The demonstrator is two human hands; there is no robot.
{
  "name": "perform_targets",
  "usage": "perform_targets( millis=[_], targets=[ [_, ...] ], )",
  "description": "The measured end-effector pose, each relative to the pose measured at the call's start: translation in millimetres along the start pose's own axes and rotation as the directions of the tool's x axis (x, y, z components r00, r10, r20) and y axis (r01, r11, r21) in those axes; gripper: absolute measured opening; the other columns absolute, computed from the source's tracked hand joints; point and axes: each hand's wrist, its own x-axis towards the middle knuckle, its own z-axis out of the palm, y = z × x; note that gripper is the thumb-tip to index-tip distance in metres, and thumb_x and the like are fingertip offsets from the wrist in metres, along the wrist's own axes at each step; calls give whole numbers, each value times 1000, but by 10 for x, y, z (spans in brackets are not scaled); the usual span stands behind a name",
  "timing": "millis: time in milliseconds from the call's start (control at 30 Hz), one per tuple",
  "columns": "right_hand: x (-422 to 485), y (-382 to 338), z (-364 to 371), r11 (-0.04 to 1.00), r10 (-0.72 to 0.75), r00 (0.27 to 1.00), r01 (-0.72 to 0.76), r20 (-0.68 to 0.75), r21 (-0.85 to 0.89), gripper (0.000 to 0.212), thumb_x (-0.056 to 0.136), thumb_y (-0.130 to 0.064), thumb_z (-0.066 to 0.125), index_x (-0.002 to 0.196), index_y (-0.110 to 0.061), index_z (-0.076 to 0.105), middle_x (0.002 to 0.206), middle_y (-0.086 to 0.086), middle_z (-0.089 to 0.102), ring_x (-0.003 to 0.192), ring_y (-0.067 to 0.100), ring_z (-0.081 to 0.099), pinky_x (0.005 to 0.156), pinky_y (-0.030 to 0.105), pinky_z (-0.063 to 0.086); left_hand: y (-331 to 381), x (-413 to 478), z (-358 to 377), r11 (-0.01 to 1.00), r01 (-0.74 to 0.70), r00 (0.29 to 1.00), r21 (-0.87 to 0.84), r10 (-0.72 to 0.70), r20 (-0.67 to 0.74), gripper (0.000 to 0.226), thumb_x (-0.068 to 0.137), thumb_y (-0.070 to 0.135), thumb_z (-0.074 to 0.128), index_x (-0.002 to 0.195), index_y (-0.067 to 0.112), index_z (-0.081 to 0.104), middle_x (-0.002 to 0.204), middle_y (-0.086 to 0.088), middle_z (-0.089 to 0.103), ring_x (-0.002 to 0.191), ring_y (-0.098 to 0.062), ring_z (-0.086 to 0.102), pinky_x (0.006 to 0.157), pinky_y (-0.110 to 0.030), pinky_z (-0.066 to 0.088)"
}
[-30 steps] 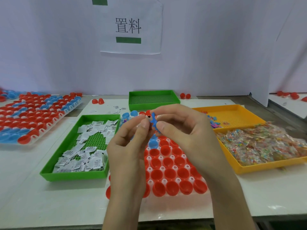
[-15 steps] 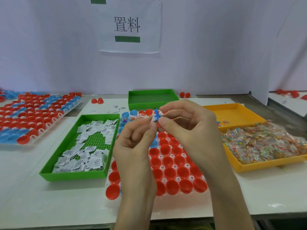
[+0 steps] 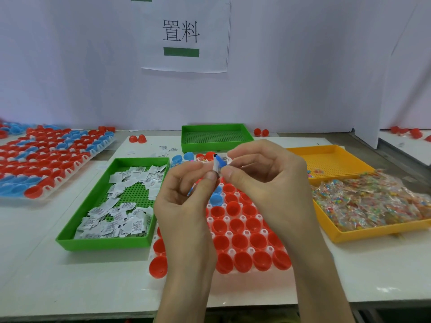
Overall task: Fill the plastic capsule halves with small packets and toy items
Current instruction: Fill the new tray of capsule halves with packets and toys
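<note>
A white table (image 3: 70, 276) runs across the view, backed by a pale wall carrying a paper sign (image 3: 184, 36). In the middle of the table sits a rack (image 3: 233, 251) of open capsule halves (image 3: 240, 241), mostly red, with a few blue ones toward the far end. Left of it lies a green tray (image 3: 102, 244) strewn with printed paper packets (image 3: 116, 217); right of it a yellow tray (image 3: 373, 231) is heaped with clear bags of coloured bits (image 3: 368, 201). Another yellow tray (image 3: 326, 159) and another green tray (image 3: 214, 136) stand behind, and a second rack (image 3: 46, 159) of red and blue halves lies far left. Both hands are raised over the far part of the middle rack: the left hand (image 3: 184, 201) pinches a small white packet (image 3: 215, 166) between thumb and forefinger, and the right hand (image 3: 268, 178) pinches a blue toy piece (image 3: 221, 162) pressed against it.
</note>
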Motion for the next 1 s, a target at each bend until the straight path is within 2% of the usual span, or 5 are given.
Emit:
perform_targets(
  millis=[400, 667, 800, 900, 1000],
  targets=[
    [-46, 6, 44, 998, -41, 999, 41, 10, -38, 15, 78, -7, 83, 81, -19, 74, 74, -6, 75, 73, 9, 73, 68, 19, 56, 82, 32, -33, 972, 215, 959, -95, -192, 206, 34, 67, 8, 80, 100, 8, 77, 94, -10, 70, 90, -18, 68, 79, -24, 58],
    [46, 48, -433, 968, 52, 985, -9, 165, -251, 10, 82, -20, 79, 87, -28, 76, 84, -12, 75, 82, 4, 71, 74, 14, 54, 208, 111, -79, 968, 243, 952, -63, -225, 207, 20, 64, 13, 76, 83, 17, 82, 87, -4, 76, 81, -12, 73, 75, -23, 58],
    [232, 609, -1214, 750, 226, 941, -332, -251, -571, 5, 90, -26, 73, 90, -31, 73, 94, -10, 73, 83, 6, 64, 62, 21, 48, 269, 165, -201, 976, 213, 964, -54, -200, 177, 20, 67, 14, 74, 86, 19, 81, 91, -3, 76, 84, -11, 73, 74, -21, 58],
    [303, 1052, -1571, 450, 512, 827, -489, -233, -747, 32, 92, -29, 71, 121, -15, 68, 123, 7, 66, 104, 22, 61, 78, 35, 52, 289, 199, -281, 976, 216, 965, -27, -209, 161, 17, 72, 15, 71, 83, 23, 81, 92, 1, 75, 85, -9, 72, 73, -20, 57],
    [328, 1191, -1637, 400, 498, 846, -421, -193, -814, 17, 88, -23, 76, 104, -18, 72, 114, 8, 69, 103, 22, 60, 84, 36, 49, 284, 214, -308, 978, 210, 965, -8, -206, 161, 16, 72, 16, 72, 84, 23, 79, 94, 2, 74, 85, -8, 69, 73, -19, 56]
  ],
)
